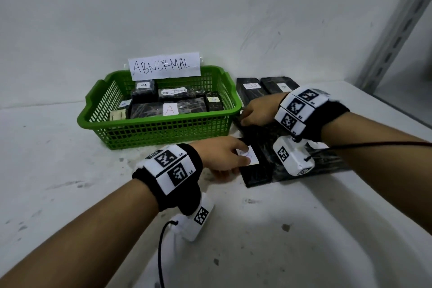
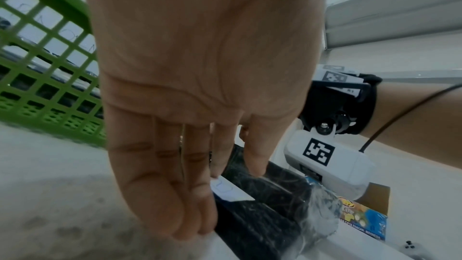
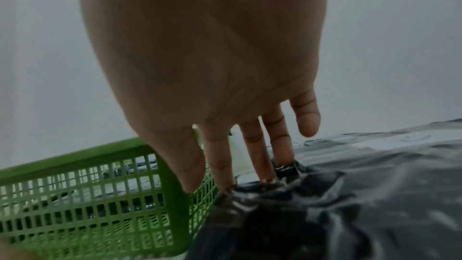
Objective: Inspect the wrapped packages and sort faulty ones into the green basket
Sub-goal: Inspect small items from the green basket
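A green basket (image 1: 161, 124) labelled ABNORMAL holds several black wrapped packages with white labels. Just right of it a long black package (image 1: 257, 170) with a white label (image 1: 251, 158) lies on the white surface. My left hand (image 1: 224, 156) pinches its near end, thumb (image 2: 255, 163) on top by the label and fingers (image 2: 160, 205) down its left side. My right hand (image 1: 254, 110) is at the far end, fingertips (image 3: 265, 173) pressing into crumpled black wrap (image 3: 325, 205); the thumb hangs free beside the basket (image 3: 100, 195). Whether that wrap belongs to the same package I cannot tell.
A wider black package (image 1: 322, 161) lies under my right wrist. Two more black packages (image 1: 251, 91) (image 1: 280, 87) rest against the wall behind. A colourful printed box (image 2: 362, 216) shows at the clear wrap's end. A grey metal post (image 1: 395, 30) stands at the right.
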Action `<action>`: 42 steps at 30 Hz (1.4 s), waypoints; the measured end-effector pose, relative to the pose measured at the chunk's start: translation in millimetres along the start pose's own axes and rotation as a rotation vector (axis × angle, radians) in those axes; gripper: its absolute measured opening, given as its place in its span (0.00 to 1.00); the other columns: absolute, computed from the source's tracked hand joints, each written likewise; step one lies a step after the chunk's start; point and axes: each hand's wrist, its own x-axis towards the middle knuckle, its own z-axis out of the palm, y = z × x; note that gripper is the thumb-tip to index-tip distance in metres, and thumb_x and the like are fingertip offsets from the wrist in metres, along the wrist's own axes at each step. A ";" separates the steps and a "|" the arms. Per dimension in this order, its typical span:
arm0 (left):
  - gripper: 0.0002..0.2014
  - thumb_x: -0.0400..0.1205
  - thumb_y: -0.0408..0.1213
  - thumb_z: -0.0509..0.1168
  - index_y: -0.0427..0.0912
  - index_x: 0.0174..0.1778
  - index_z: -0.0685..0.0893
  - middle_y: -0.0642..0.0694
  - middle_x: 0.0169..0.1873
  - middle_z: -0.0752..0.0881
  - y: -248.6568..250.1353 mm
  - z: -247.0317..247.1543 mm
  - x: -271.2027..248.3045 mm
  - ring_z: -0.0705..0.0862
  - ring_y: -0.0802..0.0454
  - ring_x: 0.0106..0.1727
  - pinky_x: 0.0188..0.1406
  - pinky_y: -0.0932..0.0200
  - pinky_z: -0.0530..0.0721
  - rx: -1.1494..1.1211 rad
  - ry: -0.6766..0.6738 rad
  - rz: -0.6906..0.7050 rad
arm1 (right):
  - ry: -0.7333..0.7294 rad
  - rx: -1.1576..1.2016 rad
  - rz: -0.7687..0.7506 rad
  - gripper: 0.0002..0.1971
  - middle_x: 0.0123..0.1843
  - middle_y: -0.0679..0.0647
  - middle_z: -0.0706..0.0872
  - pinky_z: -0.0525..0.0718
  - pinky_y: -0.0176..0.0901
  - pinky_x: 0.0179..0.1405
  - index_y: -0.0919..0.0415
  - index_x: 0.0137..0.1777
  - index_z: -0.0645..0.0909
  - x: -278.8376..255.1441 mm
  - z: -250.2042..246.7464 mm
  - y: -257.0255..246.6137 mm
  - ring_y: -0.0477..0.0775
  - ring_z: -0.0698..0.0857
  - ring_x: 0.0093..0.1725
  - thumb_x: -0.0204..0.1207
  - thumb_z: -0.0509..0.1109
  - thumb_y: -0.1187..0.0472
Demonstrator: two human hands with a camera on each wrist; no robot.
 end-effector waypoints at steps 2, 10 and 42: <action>0.24 0.89 0.48 0.59 0.45 0.81 0.71 0.48 0.53 0.87 -0.3 -0.6 1.7 0.87 0.48 0.50 0.46 0.61 0.82 0.028 -0.007 0.007 | 0.004 -0.001 -0.011 0.22 0.69 0.57 0.86 0.80 0.56 0.72 0.58 0.72 0.83 2.7 0.4 1.5 0.60 0.84 0.67 0.85 0.64 0.45; 0.28 0.87 0.50 0.62 0.47 0.82 0.65 0.46 0.59 0.86 -0.1 -1.2 0.7 0.89 0.46 0.48 0.42 0.57 0.87 0.051 -0.075 -0.012 | 0.039 -0.008 0.045 0.19 0.60 0.59 0.90 0.83 0.51 0.65 0.61 0.61 0.88 -1.3 3.3 11.5 0.60 0.87 0.57 0.85 0.62 0.49; 0.10 0.86 0.45 0.67 0.43 0.57 0.86 0.44 0.46 0.90 -25.7 -23.4 6.3 0.87 0.53 0.39 0.32 0.61 0.87 -0.169 0.174 0.087 | 0.541 0.521 0.062 0.19 0.49 0.54 0.91 0.81 0.47 0.49 0.58 0.49 0.89 -37.7 -29.8 21.3 0.56 0.87 0.49 0.83 0.66 0.43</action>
